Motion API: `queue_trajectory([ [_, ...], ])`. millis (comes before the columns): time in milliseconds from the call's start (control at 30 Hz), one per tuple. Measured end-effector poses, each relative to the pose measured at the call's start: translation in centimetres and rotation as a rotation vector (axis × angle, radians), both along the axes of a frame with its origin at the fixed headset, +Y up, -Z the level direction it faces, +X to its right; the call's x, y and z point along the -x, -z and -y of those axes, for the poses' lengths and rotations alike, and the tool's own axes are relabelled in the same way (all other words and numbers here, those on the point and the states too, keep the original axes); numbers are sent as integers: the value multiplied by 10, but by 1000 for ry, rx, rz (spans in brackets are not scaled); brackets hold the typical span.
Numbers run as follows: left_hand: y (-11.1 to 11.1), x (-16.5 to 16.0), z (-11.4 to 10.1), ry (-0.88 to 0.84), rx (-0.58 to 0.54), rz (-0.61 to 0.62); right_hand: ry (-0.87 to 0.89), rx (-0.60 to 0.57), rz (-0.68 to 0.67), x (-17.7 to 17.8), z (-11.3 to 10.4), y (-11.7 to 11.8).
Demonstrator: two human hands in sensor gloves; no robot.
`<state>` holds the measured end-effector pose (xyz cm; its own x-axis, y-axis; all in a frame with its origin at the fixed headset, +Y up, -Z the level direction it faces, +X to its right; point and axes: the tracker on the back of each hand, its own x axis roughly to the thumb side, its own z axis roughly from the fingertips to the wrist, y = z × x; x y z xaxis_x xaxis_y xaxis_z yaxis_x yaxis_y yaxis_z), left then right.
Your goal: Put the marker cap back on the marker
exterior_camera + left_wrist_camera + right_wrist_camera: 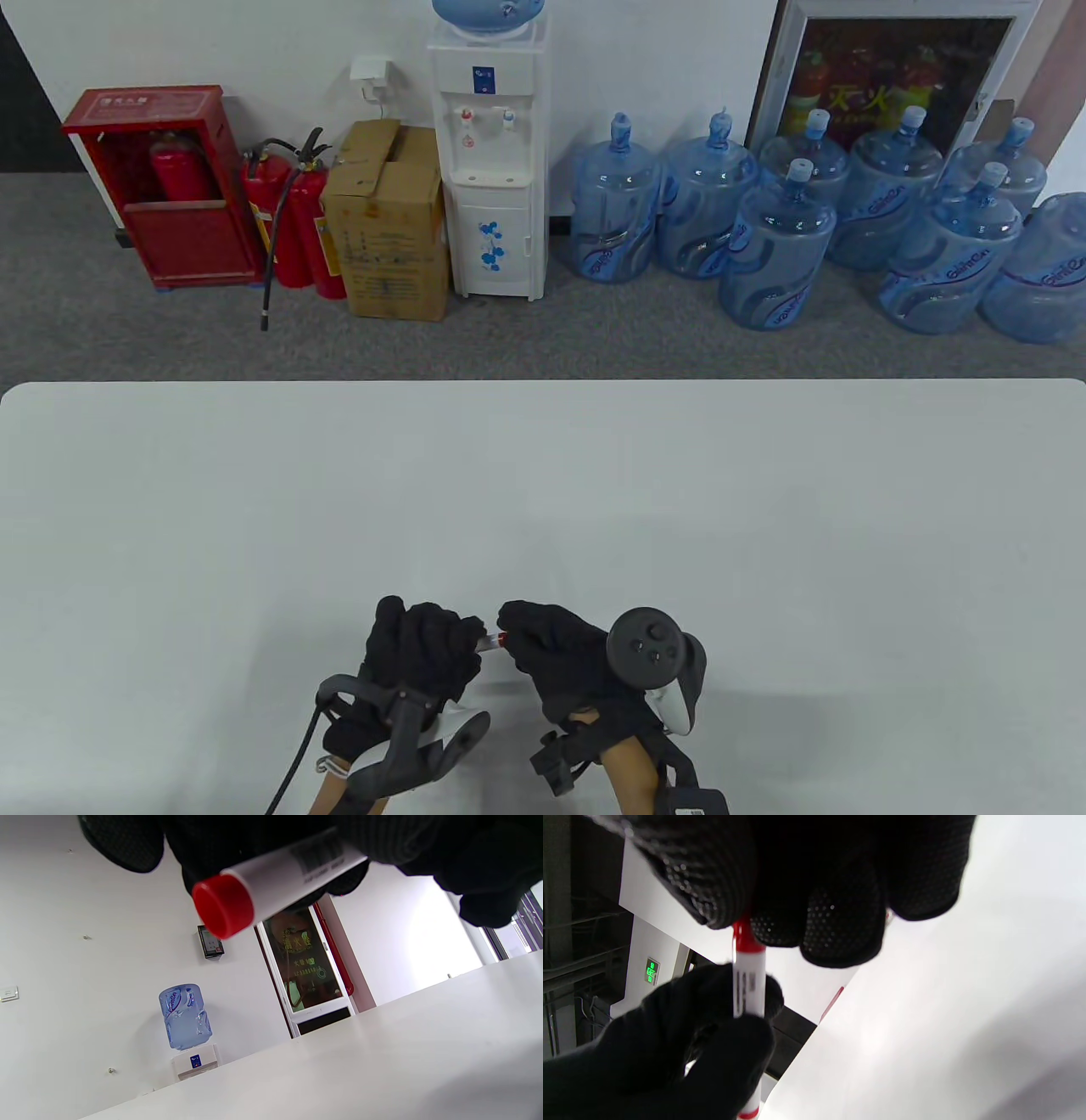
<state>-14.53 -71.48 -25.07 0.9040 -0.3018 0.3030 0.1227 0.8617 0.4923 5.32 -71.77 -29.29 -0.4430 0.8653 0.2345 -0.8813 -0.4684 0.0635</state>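
Observation:
In the table view my two gloved hands meet near the table's front edge. My left hand (458,638) grips the white marker (487,643) by its barrel. My right hand (514,630) pinches the red cap (501,638) at the marker's right end. In the right wrist view the red cap (745,937) sits between my right fingers (840,929) and meets the end of the white barrel (749,984), which my left hand (704,1035) holds. In the left wrist view the barrel (292,870), with a barcode, sticks out of my left fingers (424,840). Its red back end (222,906) points at the camera.
The white table (543,492) spreads out beyond the hands. Past its far edge, on the grey floor, stand a water dispenser (490,153), several blue water bottles (780,246), a cardboard box (388,221) and red fire extinguishers (297,221).

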Motion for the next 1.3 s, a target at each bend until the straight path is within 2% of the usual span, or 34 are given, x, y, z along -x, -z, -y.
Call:
queue_trajectory([
  [200, 11, 20, 6, 30, 19, -76, -40, -67, 145, -29, -21, 3],
  [333, 22, 34, 9, 38, 74, -190, -237, -152, 228, -47, -27, 0],
  [433, 29, 45, 9, 78, 101, -291, -404, -226, 314, -59, -18, -6],
  [567, 39, 68, 8, 58, 147, -445, -453, -149, 346, -70, 1, -10],
  [667, 44, 87, 9, 45, 177, -568, -552, -165, 375, -72, 3, -13],
  [800, 49, 115, 11, -17, 222, -738, -704, -89, 346, -67, 10, -14],
  [967, 51, 134, 14, -53, 287, -845, -737, -16, 331, -65, 16, -15],
  [1100, 54, 147, 22, -19, 347, -929, -731, 4, 332, -67, 18, -16],
  [1300, 56, 164, 29, -28, 389, -993, -743, 20, 322, -64, 21, -15],
])
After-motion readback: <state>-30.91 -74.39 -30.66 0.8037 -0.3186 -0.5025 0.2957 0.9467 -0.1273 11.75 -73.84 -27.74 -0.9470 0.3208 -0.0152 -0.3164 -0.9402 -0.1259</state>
